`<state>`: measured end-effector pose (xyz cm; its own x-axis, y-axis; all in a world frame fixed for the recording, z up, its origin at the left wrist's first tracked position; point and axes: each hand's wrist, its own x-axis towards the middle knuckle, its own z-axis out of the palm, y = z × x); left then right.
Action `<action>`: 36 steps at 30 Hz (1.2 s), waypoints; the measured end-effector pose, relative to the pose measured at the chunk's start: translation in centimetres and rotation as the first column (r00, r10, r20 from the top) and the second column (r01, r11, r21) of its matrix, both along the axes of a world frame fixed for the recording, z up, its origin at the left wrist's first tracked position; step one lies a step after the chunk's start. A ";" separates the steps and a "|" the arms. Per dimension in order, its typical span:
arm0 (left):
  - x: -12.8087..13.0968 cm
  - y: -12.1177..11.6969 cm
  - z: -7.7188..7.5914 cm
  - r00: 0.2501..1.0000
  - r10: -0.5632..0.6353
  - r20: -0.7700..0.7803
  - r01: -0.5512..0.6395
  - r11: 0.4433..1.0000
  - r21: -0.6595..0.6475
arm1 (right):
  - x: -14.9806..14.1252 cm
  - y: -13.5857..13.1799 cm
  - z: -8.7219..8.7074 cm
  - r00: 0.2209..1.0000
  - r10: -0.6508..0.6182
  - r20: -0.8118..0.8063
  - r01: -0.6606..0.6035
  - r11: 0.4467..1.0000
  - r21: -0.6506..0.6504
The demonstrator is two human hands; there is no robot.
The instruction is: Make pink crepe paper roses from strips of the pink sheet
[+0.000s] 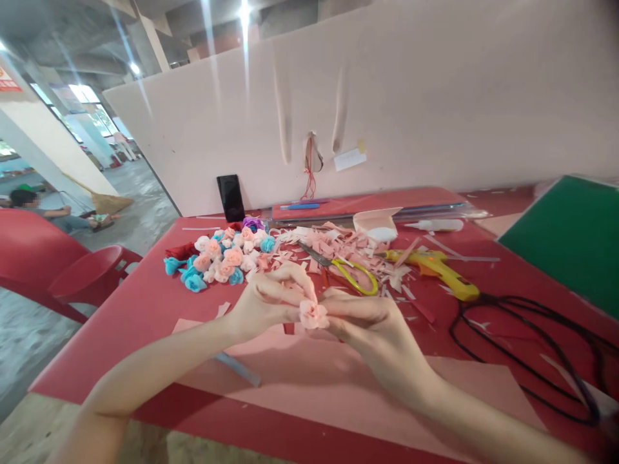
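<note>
A small pale pink paper flower (313, 315) is pinched between the fingertips of both hands, above the front of the table. My left hand (271, 298) grips it from the left, and my right hand (371, 321) from the right. Beneath them lies a large sheet of pink paper (309, 393). Just beyond my fingers rest scissors with yellow handles (360, 278), partly among pink and white paper scraps (333, 243). A pile of finished paper flowers (225, 258) in pink, white, blue and purple sits to the left of the scraps.
A yellow glue gun (442, 267) with a looped black cable (532, 306) lies at right, near a green board (565, 238). A white glue bottle (438, 225) is behind it. A black phone (231, 198) leans on the back panel (411, 96). Red chairs (41, 258) stand left; a person (48, 209) sits beyond.
</note>
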<state>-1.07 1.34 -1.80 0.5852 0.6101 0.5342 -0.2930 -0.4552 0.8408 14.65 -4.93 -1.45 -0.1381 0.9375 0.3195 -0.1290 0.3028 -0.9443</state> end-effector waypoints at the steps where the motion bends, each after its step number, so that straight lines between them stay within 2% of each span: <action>1: -0.2 -0.1 -0.3 1.000 0.002 -0.015 -0.002 1.000 -0.019 | 0.0 0.0 -0.1 0.999 0.036 -0.010 -0.037 0.998 -0.060; 3: -0.5 -0.2 -0.8 0.998 0.006 -0.055 -0.009 0.999 -0.048 | -0.1 0.1 -0.3 0.996 0.085 0.005 -0.084 0.987 -0.138; 5: -0.8 -0.3 -1.3 0.994 0.017 -0.107 -0.023 0.998 -0.060 | 0.1 0.5 -0.5 0.992 0.110 0.061 -0.101 0.985 -0.140; 9: -1.5 0.0 -1.9 0.966 0.084 -0.243 -0.089 0.996 -0.008 | 0.6 1.5 -1.5 0.986 0.051 0.156 -0.059 0.997 0.049; 13: -2.5 0.3 -2.7 0.884 0.214 -0.415 -0.163 0.974 0.154 | 1.2 2.5 -2.7 0.986 -0.028 0.163 0.003 0.988 0.152; 16: -3.1 0.1 -4.0 0.808 0.272 -0.522 -0.118 0.944 0.309 | 1.4 2.9 -3.3 0.985 -0.045 0.168 0.011 0.980 0.200; 20: -3.3 -0.8 -5.9 0.747 0.299 -0.593 -0.001 0.894 0.448 | 1.5 2.8 -3.5 0.984 0.043 0.172 -0.075 0.980 0.183; 23: -3.1 -1.1 -6.6 0.735 0.304 -0.606 0.046 0.869 0.492 | 1.7 2.7 -3.6 0.981 0.101 0.164 -0.125 0.982 0.140; 28: -2.9 -0.7 -6.9 0.739 0.304 -0.601 0.040 0.871 0.490 | 2.0 2.9 -3.8 0.974 0.123 0.190 -0.143 0.985 0.096; 32: -3.0 -0.7 -6.6 0.744 0.304 -0.595 0.040 0.868 0.494 | 2.3 3.0 -3.8 0.964 0.028 0.265 -0.062 0.991 0.122; 36: -2.9 -2.0 -5.6 0.735 0.300 -0.608 0.036 0.879 0.476 | 2.6 2.9 -3.6 0.905 -0.221 0.363 0.148 0.965 0.217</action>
<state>-3.98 -0.62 -7.38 0.8136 0.5129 0.2739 0.3378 -0.8003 0.4954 17.25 -2.04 -5.07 -0.1135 0.8894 0.4427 0.3043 0.4553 -0.8367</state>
